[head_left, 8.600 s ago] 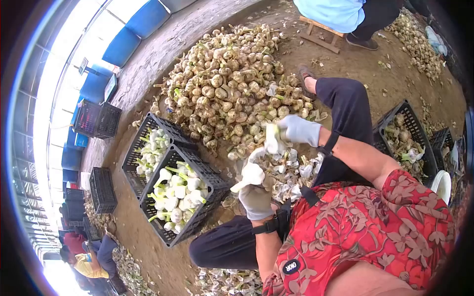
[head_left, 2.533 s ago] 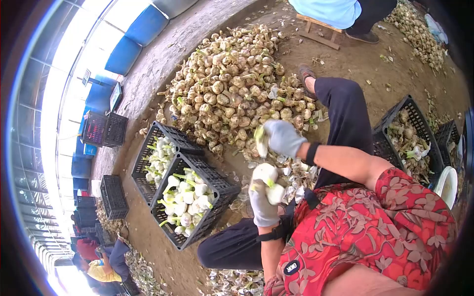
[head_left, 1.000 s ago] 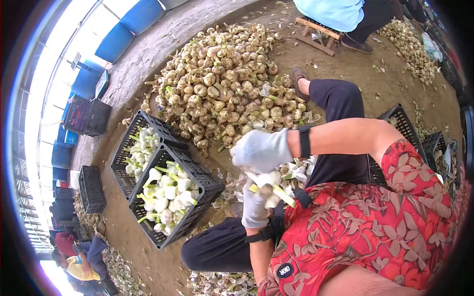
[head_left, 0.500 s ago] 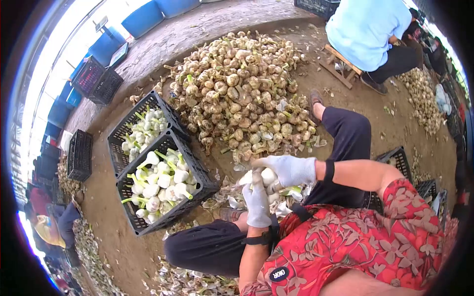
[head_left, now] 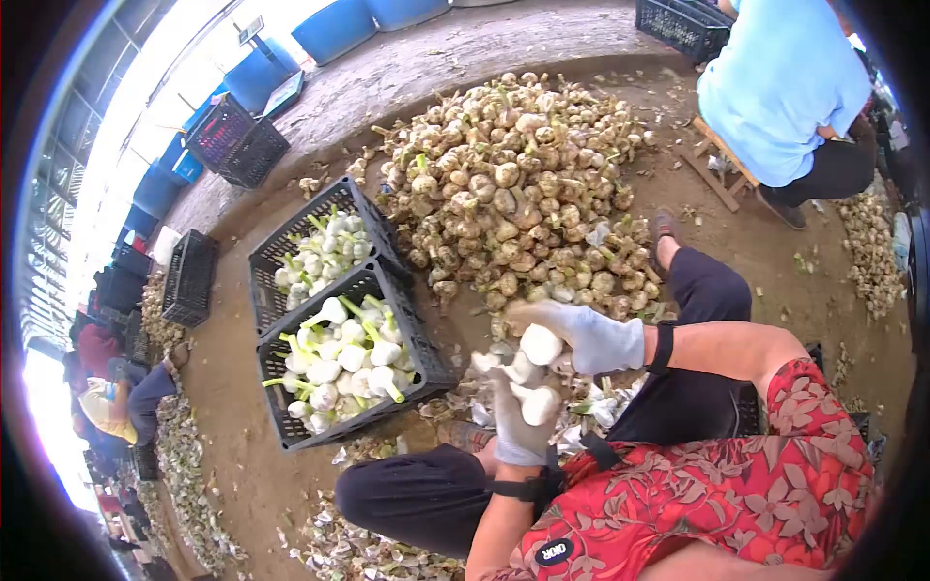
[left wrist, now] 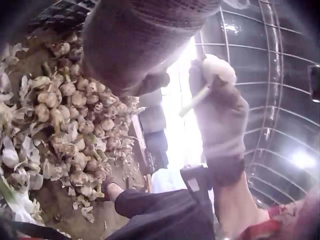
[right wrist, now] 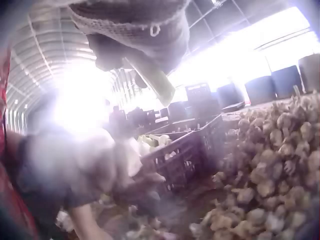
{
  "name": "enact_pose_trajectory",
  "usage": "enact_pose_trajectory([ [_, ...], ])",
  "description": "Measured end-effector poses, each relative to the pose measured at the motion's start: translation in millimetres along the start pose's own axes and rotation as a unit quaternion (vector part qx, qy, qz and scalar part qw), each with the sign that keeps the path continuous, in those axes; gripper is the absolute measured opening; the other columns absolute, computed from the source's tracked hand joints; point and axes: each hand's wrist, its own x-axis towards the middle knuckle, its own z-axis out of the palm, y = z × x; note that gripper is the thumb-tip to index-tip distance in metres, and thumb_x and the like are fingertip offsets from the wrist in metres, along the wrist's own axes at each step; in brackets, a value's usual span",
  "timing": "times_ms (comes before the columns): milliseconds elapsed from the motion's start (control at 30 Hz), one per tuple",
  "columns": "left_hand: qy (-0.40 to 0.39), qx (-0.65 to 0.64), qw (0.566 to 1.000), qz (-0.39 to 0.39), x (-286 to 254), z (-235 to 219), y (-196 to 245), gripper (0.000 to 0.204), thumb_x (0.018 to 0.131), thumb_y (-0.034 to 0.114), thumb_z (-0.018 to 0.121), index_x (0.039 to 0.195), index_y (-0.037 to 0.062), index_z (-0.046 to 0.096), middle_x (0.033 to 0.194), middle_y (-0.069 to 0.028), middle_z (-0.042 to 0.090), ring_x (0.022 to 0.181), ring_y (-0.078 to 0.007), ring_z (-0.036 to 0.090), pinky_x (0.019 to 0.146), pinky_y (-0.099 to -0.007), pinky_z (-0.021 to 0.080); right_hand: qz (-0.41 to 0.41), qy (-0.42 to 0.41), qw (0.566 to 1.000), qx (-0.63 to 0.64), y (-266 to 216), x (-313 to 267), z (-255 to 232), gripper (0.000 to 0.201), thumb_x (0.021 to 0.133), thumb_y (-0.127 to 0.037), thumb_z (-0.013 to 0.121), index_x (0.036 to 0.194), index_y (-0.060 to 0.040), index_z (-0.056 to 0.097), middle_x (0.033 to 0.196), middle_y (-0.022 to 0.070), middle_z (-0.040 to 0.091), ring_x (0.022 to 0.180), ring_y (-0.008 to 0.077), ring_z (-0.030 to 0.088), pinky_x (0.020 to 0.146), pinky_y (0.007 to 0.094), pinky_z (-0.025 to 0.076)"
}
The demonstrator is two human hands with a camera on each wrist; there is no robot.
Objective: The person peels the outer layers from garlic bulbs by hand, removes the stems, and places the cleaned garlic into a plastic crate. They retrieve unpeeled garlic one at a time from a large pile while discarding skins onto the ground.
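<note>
My left hand (head_left: 525, 426), in a whitish glove, grips white garlic bulbs (head_left: 536, 403) near my lap in the head view. My gloved right hand (head_left: 603, 341) is just beyond it and holds a peeled garlic bulb (head_left: 541, 344) beside its fingertips. In the left wrist view that bulb (left wrist: 218, 68) shows with its pale stem pointing down and left. A cut stem (right wrist: 154, 82) juts from under the right hand (right wrist: 135, 32) in the right wrist view, where the left hand (right wrist: 75, 165) is blurred. Garlic skins (head_left: 605, 402) lie on the ground beneath the hands.
A large heap of unpeeled garlic (head_left: 513, 194) lies ahead. To the left, a black crate (head_left: 441, 380) of cleaned garlic adjoins another crate (head_left: 254, 276). A person in a light blue shirt (head_left: 780, 92) sits on a wooden stool (head_left: 722, 155) at the upper right.
Half a second ago both hands were close together around the bulbs; now they have parted slightly, with a bulb showing at the right hand. The head view has turned, shifting heap and crates right.
</note>
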Motion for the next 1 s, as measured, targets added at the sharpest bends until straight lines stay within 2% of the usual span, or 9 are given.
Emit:
enact_pose_trajectory([
  [233,0.083,-0.151,0.981,-0.089,38.4,-65.1,-24.3,0.054,0.088,0.06,0.054,0.114,0.0128,0.058,0.096,-0.0054,0.064,0.084,-0.0204,0.064,0.077,-0.042,0.054,0.116,-0.014,0.989,0.089,45.8,26.0,-10.1,0.077,0.071,0.006,0.058,0.143,-0.0044,0.035,0.136,0.02,0.051,0.125,0.0283,0.051,0.104,0.0341,0.041],
  [467,0.209,-0.133,0.962,-0.117,69.1,-72.4,4.7,0.103,0.073,0.091,0.018,0.116,0.0066,0.056,0.103,-0.0143,0.061,0.086,-0.0291,0.061,0.072,-0.0411,0.054,0.191,0.128,0.956,0.181,18.7,36.3,-63.1,0.059,0.078,0.001,0.057,0.136,0.0002,0.045,0.123,0.017,0.058,0.106,0.0189,0.058,0.087,0.033,0.05],
  [567,0.149,-0.123,0.981,-0.023,92.7,-56.2,90.3,0.099,0.075,0.089,0.022,0.118,0.0058,0.055,0.101,-0.0088,0.059,0.085,-0.0229,0.056,0.066,-0.0338,0.05,0.128,0.182,0.961,0.162,34.7,32.6,-61.5,0.056,0.078,0.002,0.056,0.133,0.0007,0.048,0.119,0.0135,0.059,0.103,0.0177,0.057,0.088,0.0319,0.049],
  [700,0.019,-0.054,0.938,0.343,134.5,45.0,186.7,0.105,0.083,0.081,0.023,0.137,-0.0084,0.037,0.128,-0.027,0.053,0.117,-0.039,0.053,0.098,-0.049,0.047,0.139,0.204,0.964,0.097,45.4,28.3,-70.2,0.055,0.078,0.002,0.054,0.133,0.0011,0.048,0.113,0.0107,0.059,0.1,0.0171,0.058,0.087,0.0307,0.049],
  [733,0.023,-0.098,0.945,0.311,136.8,47.3,207.7,0.111,0.08,0.084,0.022,0.137,-0.0104,0.033,0.134,-0.0285,0.048,0.121,-0.0438,0.048,0.1,-0.0546,0.045,0.144,0.205,0.964,0.085,48.0,28.4,-71.3,0.054,0.079,0.002,0.054,0.133,0.0012,0.048,0.111,0.0102,0.059,0.099,0.0167,0.058,0.086,0.0302,0.049],
  [867,0.112,0.302,0.897,0.303,173.2,-58.8,200.2,0.045,0.094,0.035,0.05,0.111,-0.0066,0.05,0.106,-0.0186,0.061,0.095,-0.0249,0.062,0.078,-0.039,0.056,0.171,0.255,0.919,0.246,33.0,27.4,-95.5,0.044,0.085,0.001,0.057,0.128,0.0039,0.049,0.106,0.0129,0.06,0.096,0.019,0.063,0.085,0.0285,0.049],
  [900,0.057,0.169,0.966,0.188,179.5,-95.8,190.8,0.025,0.093,0.02,0.054,0.102,-0.0037,0.055,0.095,-0.0126,0.065,0.086,-0.0187,0.064,0.069,-0.0338,0.056,0.175,0.265,0.917,0.24,33.2,26.6,-99.3,0.044,0.085,0.001,0.056,0.129,0.0043,0.049,0.106,0.0127,0.06,0.097,0.0184,0.062,0.085,0.0282,0.049],
  [933,0.137,0.573,0.766,0.256,192.0,-119.1,161.3,0.017,0.091,0.012,0.054,0.101,-0.0012,0.058,0.088,-0.0077,0.065,0.079,-0.0156,0.062,0.066,-0.0303,0.054,0.179,0.274,0.916,0.233,27.9,25.7,-104.1,0.044,0.085,0.001,0.056,0.129,0.0047,0.048,0.107,0.0124,0.06,0.098,0.0179,0.061,0.086,0.0279,0.049],
  [1000,0.339,0.488,0.794,0.124,185.5,-109.2,87.9,0.03,0.084,-0.005,0.056,0.113,0.0017,0.06,0.087,-0.0058,0.065,0.072,-0.0142,0.06,0.067,-0.0265,0.052,0.179,0.28,0.912,0.242,24.5,25.3,-110.6,0.045,0.086,0.002,0.056,0.13,0.0059,0.047,0.109,0.0123,0.06,0.103,0.0164,0.059,0.088,0.0276,0.048],
])
